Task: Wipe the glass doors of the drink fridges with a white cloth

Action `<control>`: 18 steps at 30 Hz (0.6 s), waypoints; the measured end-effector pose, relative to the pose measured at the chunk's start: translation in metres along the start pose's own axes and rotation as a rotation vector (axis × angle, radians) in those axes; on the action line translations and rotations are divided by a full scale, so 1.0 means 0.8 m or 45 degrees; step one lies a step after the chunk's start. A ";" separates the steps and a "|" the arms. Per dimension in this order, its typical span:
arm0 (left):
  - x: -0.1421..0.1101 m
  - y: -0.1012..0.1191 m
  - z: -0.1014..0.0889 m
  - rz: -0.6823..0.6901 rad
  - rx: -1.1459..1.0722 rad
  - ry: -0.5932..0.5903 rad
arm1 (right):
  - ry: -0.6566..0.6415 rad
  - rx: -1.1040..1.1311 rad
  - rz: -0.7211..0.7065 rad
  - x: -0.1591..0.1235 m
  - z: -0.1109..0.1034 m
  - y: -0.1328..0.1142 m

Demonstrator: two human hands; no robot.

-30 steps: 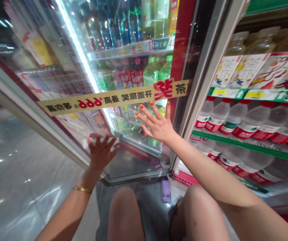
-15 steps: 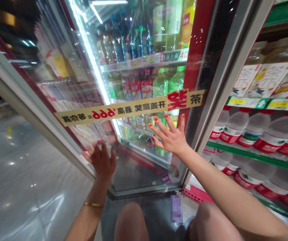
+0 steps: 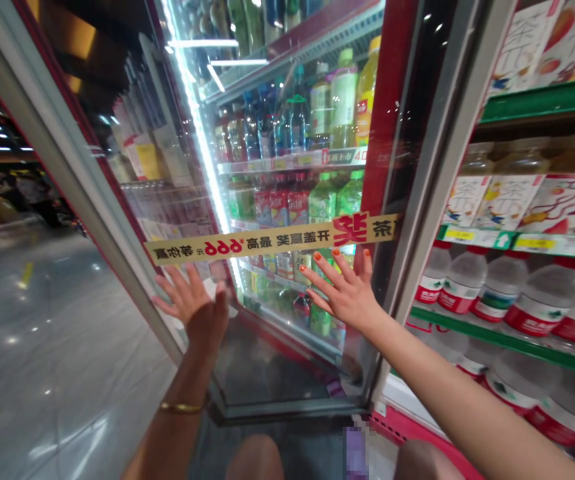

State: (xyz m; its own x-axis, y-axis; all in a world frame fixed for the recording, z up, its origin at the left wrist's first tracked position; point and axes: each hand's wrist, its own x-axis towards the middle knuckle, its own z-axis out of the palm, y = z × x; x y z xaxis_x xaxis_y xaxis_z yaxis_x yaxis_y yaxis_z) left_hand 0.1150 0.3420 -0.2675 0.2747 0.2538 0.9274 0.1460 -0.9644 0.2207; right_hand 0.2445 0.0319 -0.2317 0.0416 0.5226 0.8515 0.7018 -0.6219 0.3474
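Note:
In front of me stands a glass fridge door point(image 3: 277, 360), swung out at an angle, with a yellow strip of mirrored lettering point(image 3: 267, 247) across it. My left hand point(image 3: 192, 300) is spread near the door's outer edge, just under the strip; a gold bracelet point(image 3: 181, 407) circles that wrist. Fingers apart, my right hand point(image 3: 345, 287) is up against or close to the glass below the strip's right end; I cannot tell whether it touches. Its nails are orange. Neither hand holds anything. Bottled drinks point(image 3: 322, 200) show through the glass.
To the right, open shelves hold water bottles point(image 3: 505, 287) and tea bottles point(image 3: 512, 183) behind a green shelf edge point(image 3: 507, 337). Grey shiny floor point(image 3: 57, 340) stretches left. My knees point(image 3: 255, 457) are at the bottom, beside a blurred purple item point(image 3: 356, 453).
My view has tilted up, so the door and shelves sit lower in the picture. My left hand has risen towards the strip and its fingers have spread. My right hand stays spread by the glass.

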 end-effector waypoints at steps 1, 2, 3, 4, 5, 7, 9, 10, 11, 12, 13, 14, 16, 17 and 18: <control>0.009 0.010 0.006 -0.015 0.013 0.021 | 0.009 -0.004 0.018 0.004 -0.001 0.003; 0.010 0.023 0.014 0.022 0.015 0.009 | 0.015 -0.009 0.040 0.009 -0.002 0.006; 0.003 0.036 0.021 0.099 0.001 -0.041 | 0.020 -0.013 0.057 0.012 -0.001 0.008; -0.009 0.046 0.027 0.197 -0.023 -0.103 | 0.030 -0.017 0.063 0.015 0.000 0.010; -0.025 0.051 0.029 0.299 -0.053 -0.158 | 0.046 -0.021 0.057 0.017 0.002 0.010; -0.049 0.043 0.025 0.438 -0.102 -0.188 | 0.085 -0.041 0.029 0.018 0.006 0.010; -0.046 0.018 0.012 0.429 -0.110 -0.111 | 0.090 -0.062 0.024 0.018 0.009 0.007; -0.033 0.006 0.006 0.374 -0.098 -0.046 | 0.076 -0.064 0.027 0.017 0.009 0.006; -0.015 -0.001 0.003 0.298 -0.078 0.025 | 0.056 -0.058 0.031 0.017 0.010 0.005; 0.006 -0.001 0.003 0.214 -0.056 0.087 | 0.039 -0.046 0.035 0.017 0.010 0.005; 0.026 0.005 0.007 0.141 -0.034 0.128 | 0.029 -0.035 0.039 0.017 0.009 0.004; 0.041 0.019 0.014 0.097 -0.014 0.144 | 0.029 -0.029 0.040 0.018 0.008 0.004; 0.049 0.056 0.033 0.180 -0.032 0.061 | 0.033 -0.022 0.042 0.018 0.006 0.006; 0.040 0.074 0.043 0.311 -0.078 -0.016 | 0.027 -0.015 0.040 0.017 0.005 0.007; 0.025 0.088 0.051 0.454 -0.134 -0.087 | 0.014 -0.003 0.036 0.017 0.004 0.008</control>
State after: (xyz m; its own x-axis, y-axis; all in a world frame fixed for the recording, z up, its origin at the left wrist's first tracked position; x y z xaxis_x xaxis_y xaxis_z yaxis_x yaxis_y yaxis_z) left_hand 0.1696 0.2825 -0.2454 0.3537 -0.0985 0.9302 -0.0678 -0.9945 -0.0795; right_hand 0.2523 0.0367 -0.2194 0.0538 0.4983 0.8653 0.6990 -0.6376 0.3238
